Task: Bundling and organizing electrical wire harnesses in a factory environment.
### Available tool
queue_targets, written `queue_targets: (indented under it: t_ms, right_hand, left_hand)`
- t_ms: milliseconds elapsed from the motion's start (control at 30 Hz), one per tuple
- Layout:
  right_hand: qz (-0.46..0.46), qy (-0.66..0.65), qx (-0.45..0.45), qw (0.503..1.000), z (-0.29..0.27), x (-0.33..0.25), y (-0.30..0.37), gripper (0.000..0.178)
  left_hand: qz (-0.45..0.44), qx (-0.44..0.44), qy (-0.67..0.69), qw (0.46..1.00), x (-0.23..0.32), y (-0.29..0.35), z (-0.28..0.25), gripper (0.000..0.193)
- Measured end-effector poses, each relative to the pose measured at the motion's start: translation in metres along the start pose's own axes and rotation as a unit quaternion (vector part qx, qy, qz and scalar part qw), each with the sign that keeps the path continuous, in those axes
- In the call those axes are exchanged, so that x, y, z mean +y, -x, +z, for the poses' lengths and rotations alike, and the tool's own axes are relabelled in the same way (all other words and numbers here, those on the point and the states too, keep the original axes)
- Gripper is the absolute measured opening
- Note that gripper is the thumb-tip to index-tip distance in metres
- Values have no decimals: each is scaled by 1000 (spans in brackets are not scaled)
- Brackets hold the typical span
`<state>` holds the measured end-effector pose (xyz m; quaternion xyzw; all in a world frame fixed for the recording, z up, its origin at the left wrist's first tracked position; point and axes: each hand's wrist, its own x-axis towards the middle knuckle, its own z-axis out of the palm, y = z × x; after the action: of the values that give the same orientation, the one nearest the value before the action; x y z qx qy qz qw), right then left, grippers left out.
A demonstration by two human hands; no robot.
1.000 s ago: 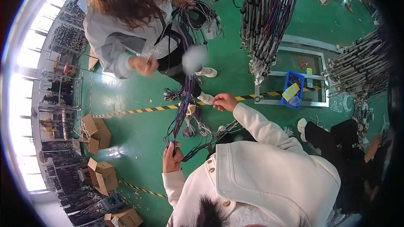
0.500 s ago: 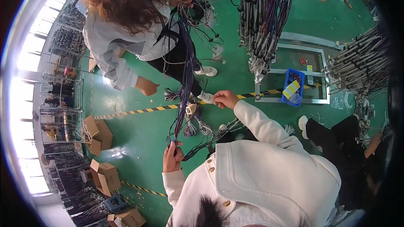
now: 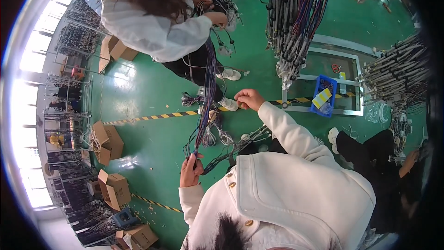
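Note:
My left hand (image 3: 190, 170) is closed round a bundle of dark cables (image 3: 203, 122), purple, blue and black. From my grip the bundle stretches up to a co-worker's hands (image 3: 215, 16), which hold a coil of grey and black cables (image 3: 224, 7). More dark cable ends (image 3: 222, 159) trail from my left hand toward the right, in front of my body. My right hand (image 3: 249, 99) is raised over the floor, apart from the bundle. Its fingers are loosely bent, and nothing shows in them.
Grey cable bundles hang at the upper middle (image 3: 289, 32) and at the right (image 3: 395, 67). A blue bin (image 3: 320, 112) sits by a metal frame (image 3: 344, 111). Tied cables (image 3: 210, 136) lie on the green floor. Cardboard boxes (image 3: 115, 141) stand left. Another person's dark-trousered legs (image 3: 370, 150) are at right.
The co-worker's lowered hand has come up to the cable coil, and their body has turned. My right hand has risen slightly with its fingers loosening. My left hand keeps its grip.

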<state>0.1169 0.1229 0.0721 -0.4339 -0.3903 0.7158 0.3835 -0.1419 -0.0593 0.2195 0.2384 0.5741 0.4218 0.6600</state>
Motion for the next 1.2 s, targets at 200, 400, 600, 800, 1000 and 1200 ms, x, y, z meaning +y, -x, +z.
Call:
queue_targets:
  t_ms: [200,400,600,800,1000,1200]
  right_hand:
    - [-341,256,132,895,66,-67,-63,24]
    - [-176,736,135,640,109,-58,-153,17]
    - [-177,734,69,652,119,-34,-196,20]
    - [-398,309,92,859,234,-130,-153,26]
    - [-257,63,-96,960,302,-86,-127,13]
    - [-133,511,-74,846,235,12,-140,18]
  left_hand:
    - [-31,-27,-40,998,-18,2,7,32]
    - [-78,11,-94,992,-26,19,32,28]
    - [-135,-15,24,990,-51,11,19,23]
    - [-129,-25,17,991,-53,8,9,23]
    - [-114,-28,-7,993,-53,15,2,23]
    - [-97,-51,-45,993,-47,11,7,23]
